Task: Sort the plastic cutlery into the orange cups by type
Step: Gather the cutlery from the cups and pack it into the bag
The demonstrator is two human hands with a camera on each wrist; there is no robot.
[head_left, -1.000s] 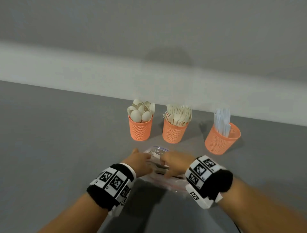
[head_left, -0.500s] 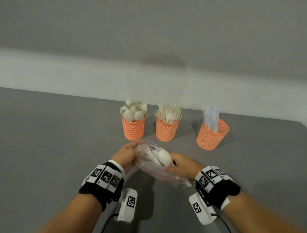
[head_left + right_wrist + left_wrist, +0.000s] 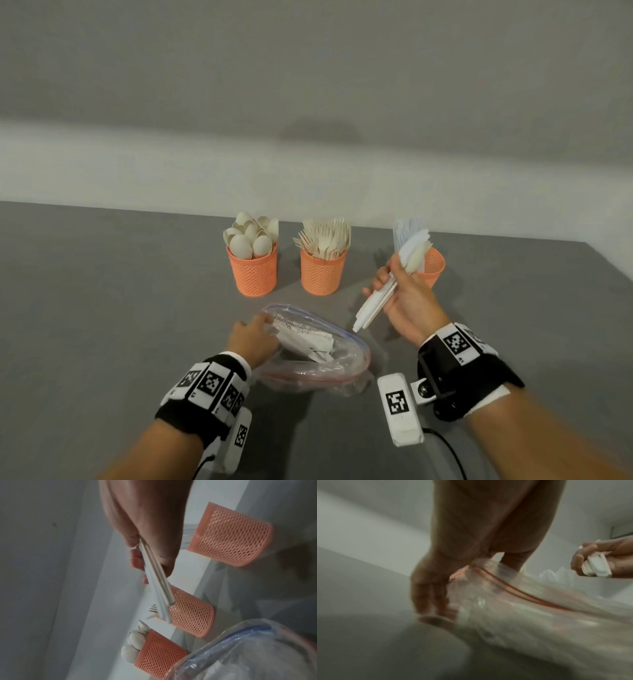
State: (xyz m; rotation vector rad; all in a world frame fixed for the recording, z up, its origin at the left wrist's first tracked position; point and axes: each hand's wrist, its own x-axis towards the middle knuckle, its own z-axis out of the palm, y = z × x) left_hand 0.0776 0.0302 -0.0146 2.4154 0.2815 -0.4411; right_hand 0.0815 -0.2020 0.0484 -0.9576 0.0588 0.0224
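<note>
Fingers of your right hand (image 3: 407, 301) now clamp a bundle of knives (image 3: 394, 284) lifted out of the bag (image 3: 329, 356), held just before the right cup (image 3: 434, 265); the spoon cup (image 3: 253, 272) and fork cup (image 3: 322, 274) stand well left. Left wrist view: your left hand (image 3: 435, 588) pinches the bag's mouth. Right wrist view: the knife handles (image 3: 157, 588) point toward the fork cup (image 3: 192, 612); turn them before lowering.

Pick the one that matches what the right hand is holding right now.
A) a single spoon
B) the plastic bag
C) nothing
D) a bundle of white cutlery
D: the right hand has its grip around a bundle of white cutlery, raised in front of the right-most orange cup, while the left hand holds the plastic bag.
</note>
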